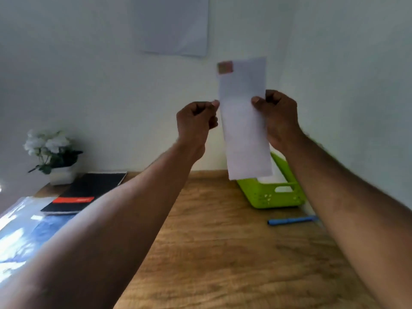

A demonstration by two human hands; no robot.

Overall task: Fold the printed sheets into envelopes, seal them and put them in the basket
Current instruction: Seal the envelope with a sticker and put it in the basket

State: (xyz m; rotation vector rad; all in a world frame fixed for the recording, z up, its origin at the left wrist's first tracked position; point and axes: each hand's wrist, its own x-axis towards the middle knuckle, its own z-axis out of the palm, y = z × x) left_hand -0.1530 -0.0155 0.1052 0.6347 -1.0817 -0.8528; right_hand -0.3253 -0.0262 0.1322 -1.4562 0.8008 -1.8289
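I hold a white envelope [244,121] upright in the air, well above the wooden table [223,241]. A reddish stamp-like mark sits at its top left corner. My right hand [278,117] pinches its right edge, thumb on the front. My left hand [196,121] is curled, with its fingertips touching the envelope's left edge. Below and behind the envelope stands the green basket [272,195] at the table's far right; something white lies inside it, partly hidden by the envelope.
A blue pen [292,220] lies in front of the basket. At the far left are a black notebook [89,188] with a red band, a white potted flower [53,155] and a shiny plastic sleeve [20,228]. A sheet hangs on the wall [174,25].
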